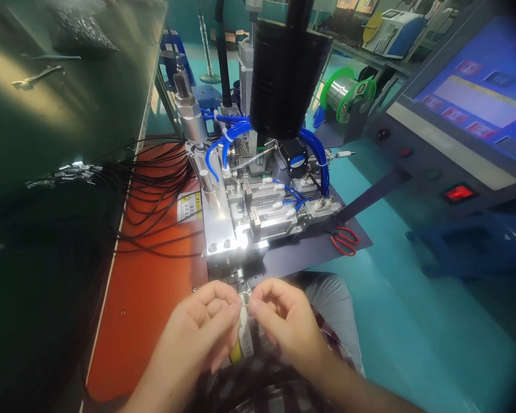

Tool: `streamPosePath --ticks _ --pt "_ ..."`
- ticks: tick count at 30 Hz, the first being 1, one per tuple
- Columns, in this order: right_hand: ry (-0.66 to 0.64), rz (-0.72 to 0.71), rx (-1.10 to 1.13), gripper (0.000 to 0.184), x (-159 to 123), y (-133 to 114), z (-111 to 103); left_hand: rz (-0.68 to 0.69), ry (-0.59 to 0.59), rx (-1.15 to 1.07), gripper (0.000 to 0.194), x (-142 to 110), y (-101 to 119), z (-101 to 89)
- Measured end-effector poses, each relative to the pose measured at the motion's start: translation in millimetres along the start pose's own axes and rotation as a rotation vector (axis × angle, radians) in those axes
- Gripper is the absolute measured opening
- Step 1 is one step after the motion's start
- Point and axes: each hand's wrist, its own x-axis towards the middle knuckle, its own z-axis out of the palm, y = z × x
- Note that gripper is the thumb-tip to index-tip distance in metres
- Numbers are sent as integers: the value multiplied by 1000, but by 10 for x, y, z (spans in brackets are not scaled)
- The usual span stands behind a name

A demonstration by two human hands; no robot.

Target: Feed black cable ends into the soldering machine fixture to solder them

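My left hand (206,327) and my right hand (284,321) meet in front of me, just below the front edge of a small metal machine (241,212). Both are closed in a pinch, fingertips nearly touching. Between them sits a small metal connector (244,296), too small to make out clearly. A white and yellow tag (243,341) hangs below the fingers. The machine has blue air hoses (232,135), a bright lit fixture and a large black cylinder (286,74) above it.
Several black cables (155,195) with metal ends lie across the orange mat (141,287) at left. Red-handled scissors (344,240) rest on the dark mat at right. A control panel with a blue screen (481,97) and a lit red switch (458,193) stands at right. A wire spool (346,92) sits behind.
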Motion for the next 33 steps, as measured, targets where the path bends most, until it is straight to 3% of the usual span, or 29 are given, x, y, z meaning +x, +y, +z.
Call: streamPosePath --ticks 12,21,26,30,33 --pt "77 -238 -296 2 -8 -41 -18 -9 -25 41 24 12 -9 5" --pt "53 -84 -230 4 -2 -61 1 11 -44 33 23 14 -42 17" --pt "56 -208 -415 2 -5 -126 -37 24 -57 79 25 25 -95 -28" --pt "39 -236 -442 2 2 -159 -35 17 -67 102 26 44 -84 -21" --pt "1 -109 -352 4 27 -185 -48 -7 -37 110 28 54 -35 22"
